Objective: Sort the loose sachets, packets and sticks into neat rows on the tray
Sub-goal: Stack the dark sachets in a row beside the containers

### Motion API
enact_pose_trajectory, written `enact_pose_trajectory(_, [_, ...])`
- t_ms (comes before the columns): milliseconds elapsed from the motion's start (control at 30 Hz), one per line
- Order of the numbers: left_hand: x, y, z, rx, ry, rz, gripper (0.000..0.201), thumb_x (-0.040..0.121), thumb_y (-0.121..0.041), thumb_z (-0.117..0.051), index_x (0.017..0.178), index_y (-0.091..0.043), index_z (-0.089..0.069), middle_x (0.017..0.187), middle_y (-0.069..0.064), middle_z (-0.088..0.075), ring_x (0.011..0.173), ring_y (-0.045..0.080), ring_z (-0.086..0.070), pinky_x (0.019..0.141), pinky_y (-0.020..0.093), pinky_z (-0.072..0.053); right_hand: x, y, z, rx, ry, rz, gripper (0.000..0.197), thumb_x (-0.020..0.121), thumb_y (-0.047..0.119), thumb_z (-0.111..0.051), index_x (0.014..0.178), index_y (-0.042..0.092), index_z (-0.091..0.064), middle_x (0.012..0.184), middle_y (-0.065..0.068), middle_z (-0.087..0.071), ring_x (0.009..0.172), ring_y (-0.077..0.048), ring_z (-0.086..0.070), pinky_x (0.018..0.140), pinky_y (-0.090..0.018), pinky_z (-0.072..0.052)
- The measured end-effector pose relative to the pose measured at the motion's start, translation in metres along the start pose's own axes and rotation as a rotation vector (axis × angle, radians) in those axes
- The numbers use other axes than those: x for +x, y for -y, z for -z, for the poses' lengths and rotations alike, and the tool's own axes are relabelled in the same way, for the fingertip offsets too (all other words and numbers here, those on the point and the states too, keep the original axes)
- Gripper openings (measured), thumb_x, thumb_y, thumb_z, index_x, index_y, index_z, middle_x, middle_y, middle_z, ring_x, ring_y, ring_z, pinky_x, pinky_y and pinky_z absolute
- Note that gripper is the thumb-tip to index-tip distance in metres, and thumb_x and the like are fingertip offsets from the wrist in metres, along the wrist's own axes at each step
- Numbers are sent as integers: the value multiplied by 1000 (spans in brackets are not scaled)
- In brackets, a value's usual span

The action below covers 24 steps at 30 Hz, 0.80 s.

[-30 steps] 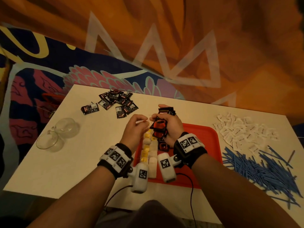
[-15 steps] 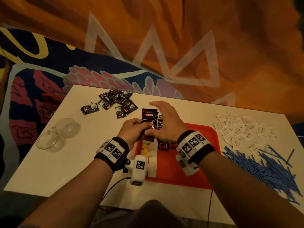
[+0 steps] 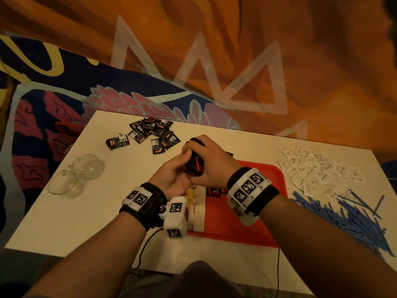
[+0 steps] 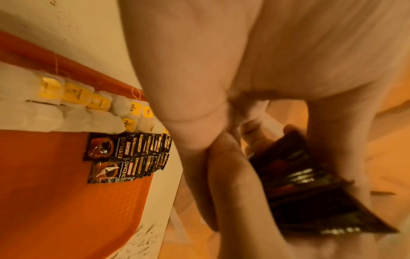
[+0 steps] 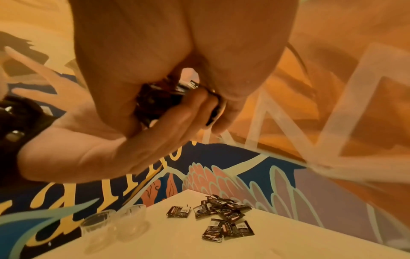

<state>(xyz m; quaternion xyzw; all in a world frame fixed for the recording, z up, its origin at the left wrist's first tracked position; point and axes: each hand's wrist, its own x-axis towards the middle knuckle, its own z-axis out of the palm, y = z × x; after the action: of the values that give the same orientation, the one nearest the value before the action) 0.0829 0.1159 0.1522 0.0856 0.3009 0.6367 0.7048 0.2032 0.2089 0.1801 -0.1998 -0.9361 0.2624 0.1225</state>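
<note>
Both hands clamp black sachet stack (image 3: 194, 166) between them above tray (image 3: 268, 203): left hand (image 3: 171, 177) grip underneath, right hand (image 3: 214, 164) grip curled over top.

Both hands (image 4: 221, 122) grip black packets (image 4: 310, 189) beside the orange tray (image 4: 55, 201).

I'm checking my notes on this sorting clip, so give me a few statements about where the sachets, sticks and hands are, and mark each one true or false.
1. Both hands hold a stack of black coffee sachets above the red tray. True.
2. The blue sticks lie in rows on the tray. False: they are piled on the table, right of the tray.
3. Tea bags sit lined up on the tray. True.
4. No black sachets remain on the table. False: a loose pile lies beyond the left hand.
5. The right hand is empty. False: it grips the stack.
</note>
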Motion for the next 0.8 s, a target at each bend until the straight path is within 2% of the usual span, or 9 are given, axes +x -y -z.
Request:
enact_pose_trajectory(133, [2, 0, -2, 84, -1, -11, 86, 50, -32, -99, 122, -7, -59, 107, 16, -69, 99, 26, -70, 77, 36, -61, -1, -1, 4, 168, -27, -10, 70, 59, 43, -91, 119, 28, -58, 125, 5, -47, 114, -9, -46, 97, -11, -37])
enact_pose_trajectory(233, [2, 0, -3, 85, -3, 21, 93, 45, -37, -100, 122, -6, -59, 108, 17, -70, 98, 27, -71, 74, 38, -62, -1, 2, 5, 160, -54, -43, 61, 61, 44, -89, 112, 28, -60, 112, 7, -53, 102, -8, -50, 89, -20, -43])
enact_pose_trajectory(333, [3, 3, -2, 25, -5, 65, 93, 40, -37, -100, 119, -5, -62, 111, 18, -70, 100, 28, -71, 71, 39, -62, -2, 4, 5, 122, -34, -50, 61, 64, 41, -86, 117, 27, -58, 111, 5, -55, 101, -12, -51, 88, -29, -48])
enact_pose_trajectory(467, [3, 1, -3, 54, -12, 100, 80, 50, -27, -99, 118, -5, -63, 108, 18, -70, 99, 27, -71, 77, 39, -61, -5, 8, 9, 65, 127, -99, 99, 62, 51, -86, 144, 38, -31, 130, 2, -51, 120, -16, -44, 101, -33, -40])
enact_pose_trajectory(567, [3, -4, -4, 134, -72, 92, 70, 67, -23, -86, 126, -1, -56, 108, 19, -68, 95, 27, -71, 79, 39, -61, -10, 2, 6, 165, 128, -186, 115, 60, 57, -86, 151, 38, -17, 152, 3, -31, 138, -17, -27, 112, -38, -30])
enact_pose_trajectory(633, [4, -7, -4, 160, -127, 67, 64, 76, -20, -73, 132, 3, -51, 109, 22, -68, 93, 29, -72, 74, 40, -61, -12, -4, 2, 357, 1, -330, 106, 66, 55, -83, 150, 34, -23, 150, 1, -33, 137, -17, -34, 110, -39, -36])
enact_pose_trajectory(700, [6, -11, -3, 160, -182, 31, 56, 80, -14, -61, 131, 7, -49, 109, 24, -67, 93, 31, -72, 70, 41, -61, -12, -10, -1, 465, -119, -513, 84, 72, 50, -80, 141, 25, -39, 136, 0, -48, 122, -15, -50, 97, -30, -45])
enact_pose_trajectory(767, [10, -10, -2, 187, -210, 3, 50, 84, -5, -55, 132, 8, -50, 115, 26, -66, 98, 33, -70, 71, 41, -61, -13, -17, -5, 486, -155, -618, 52, 77, 45, -79, 117, 19, -58, 113, 2, -61, 104, -13, -60, 82, -23, -47])
enact_pose_trajectory(800, [12, -9, -1, 229, -222, -19, 45, 88, 0, -53, 132, 5, -51, 116, 24, -66, 99, 33, -70, 71, 40, -60, -13, -19, -8, 500, -168, -631, 36, 78, 40, -80, 102, 19, -63, 102, 3, -65, 97, -14, -62, 78, -25, -48])
